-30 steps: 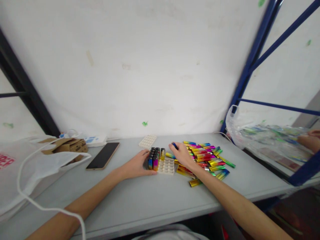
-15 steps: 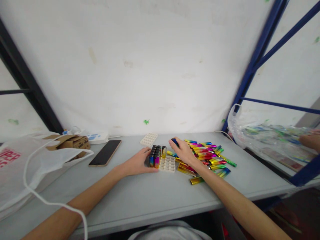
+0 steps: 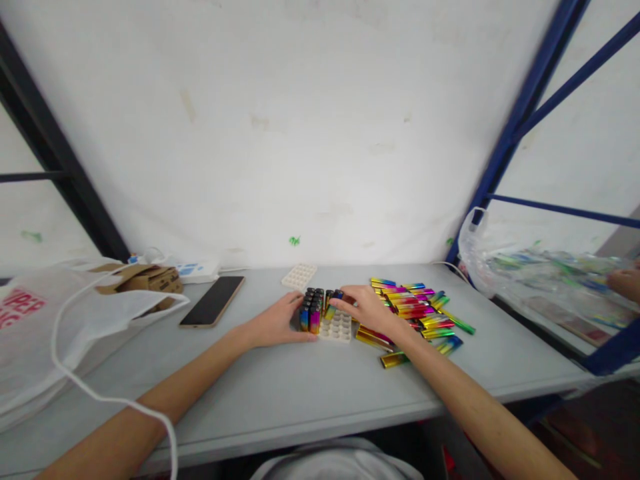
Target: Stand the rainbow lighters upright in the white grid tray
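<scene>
A white tray with round sockets (image 3: 336,328) lies on the grey table. Shiny multicoloured lighters with black tops (image 3: 311,310) stand upright in rows in its left part. My left hand (image 3: 277,321) is curled around the tray's left end, thumb along the front and fingers behind. Between the fingertips of my right hand (image 3: 367,308) is a blue-and-gold lighter (image 3: 332,309), tilted over the sockets beside the standing lighters. Loose metallic lighters (image 3: 413,307) lie in a heap to the right of that hand, several partly hidden by it.
A second white tray (image 3: 299,275) lies farther back. To the left are a phone (image 3: 213,302), a cardboard box (image 3: 150,280) and a plastic bag (image 3: 30,340) with a white cable (image 3: 110,400) across it. Another person's hand (image 3: 625,283) shows at far right, beyond a blue post (image 3: 520,127).
My right hand has moved left from the edge of the heap to the tray, carrying the lighter. My left hand stays at the tray's left end.
</scene>
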The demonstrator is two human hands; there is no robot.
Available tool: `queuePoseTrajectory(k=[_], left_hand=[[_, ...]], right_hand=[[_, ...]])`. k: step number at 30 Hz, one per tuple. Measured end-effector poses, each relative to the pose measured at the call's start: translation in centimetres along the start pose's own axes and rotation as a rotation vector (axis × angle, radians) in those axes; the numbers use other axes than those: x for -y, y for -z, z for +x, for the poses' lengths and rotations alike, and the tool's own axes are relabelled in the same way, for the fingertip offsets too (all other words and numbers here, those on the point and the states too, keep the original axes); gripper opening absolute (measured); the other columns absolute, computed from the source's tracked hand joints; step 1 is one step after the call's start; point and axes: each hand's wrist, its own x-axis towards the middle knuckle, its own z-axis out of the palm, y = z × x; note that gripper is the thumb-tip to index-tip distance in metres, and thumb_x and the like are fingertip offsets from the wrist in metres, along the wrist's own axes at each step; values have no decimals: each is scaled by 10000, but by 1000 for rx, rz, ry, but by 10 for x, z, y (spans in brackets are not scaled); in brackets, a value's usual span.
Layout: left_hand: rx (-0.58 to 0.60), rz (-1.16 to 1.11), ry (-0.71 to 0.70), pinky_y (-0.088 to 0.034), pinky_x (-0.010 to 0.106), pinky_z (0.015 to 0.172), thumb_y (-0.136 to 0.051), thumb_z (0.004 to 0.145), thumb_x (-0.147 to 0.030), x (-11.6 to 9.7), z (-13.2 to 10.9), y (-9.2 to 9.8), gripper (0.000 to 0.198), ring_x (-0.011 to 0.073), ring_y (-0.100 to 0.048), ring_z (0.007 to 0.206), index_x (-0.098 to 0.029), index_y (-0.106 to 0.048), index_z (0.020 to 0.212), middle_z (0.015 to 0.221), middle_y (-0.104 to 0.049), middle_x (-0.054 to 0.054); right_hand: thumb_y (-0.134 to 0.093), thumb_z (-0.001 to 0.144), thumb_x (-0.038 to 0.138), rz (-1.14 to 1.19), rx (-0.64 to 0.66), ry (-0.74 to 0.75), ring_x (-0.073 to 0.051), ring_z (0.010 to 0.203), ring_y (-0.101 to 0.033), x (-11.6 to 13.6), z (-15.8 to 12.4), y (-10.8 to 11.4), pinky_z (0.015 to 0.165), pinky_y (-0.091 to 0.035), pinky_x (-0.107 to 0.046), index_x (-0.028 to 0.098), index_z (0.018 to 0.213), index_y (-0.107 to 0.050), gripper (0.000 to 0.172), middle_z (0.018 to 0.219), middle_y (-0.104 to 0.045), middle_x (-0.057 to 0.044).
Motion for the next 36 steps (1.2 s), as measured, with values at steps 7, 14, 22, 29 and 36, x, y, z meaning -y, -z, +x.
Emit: queuePoseTrajectory(k=[7, 14, 22, 29, 36], left_hand=[[10, 29, -10, -449, 526, 1230, -854, 797, -655, 2, -1, -1, 797, 386, -582, 1357, -184, -618, 1396, 1433, -609, 154], [13, 27, 27, -478, 517, 1201, -864, 762, -662, 0, 0, 0, 793, 405, -587, 1349, -180, -650, 1354, 1433, -620, 169], [11, 29, 15, -472, 526, 1209, -847, 788, -650, -1, -2, 2, 784, 380, -596, 1348, -211, -620, 1396, 1449, -619, 148], [31, 50, 51, -486, 497, 1188, -837, 757, -672, -8, -1, 5, 773, 396, -615, 1326, -184, -666, 1332, 1412, -643, 167], [71, 72, 78, -454, 498, 1223, -812, 765, -709, -7, 0, 5, 823, 396, -574, 1377, -210, -630, 1394, 1470, -605, 171]], right_hand=[[-557, 1103, 492, -203, 112, -18, -201, 782, -656, 2, 4, -7, 729, -418, -289, 168, 931, -699, 394, 884, -739, -83], [-495, 1116, 524, -378, 202, -140, -266, 868, -737, 15, 7, -9, 736, -441, -311, 166, 1140, -723, 425, 1000, -790, -153], [-470, 1124, 551, -158, 106, -108, -176, 711, -635, -5, 7, 3, 690, -382, -276, 191, 868, -724, 510, 801, -742, -52], [-550, 1056, 197, -357, -13, -342, -253, 1127, -680, -90, -13, 50, 1037, -465, -330, 124, 1137, -750, 227, 1178, -750, -170], [-631, 971, 261, -240, 323, -534, -254, 953, -747, -121, -38, 88, 857, -536, -309, 159, 1114, -820, 258, 1092, -826, -123]])
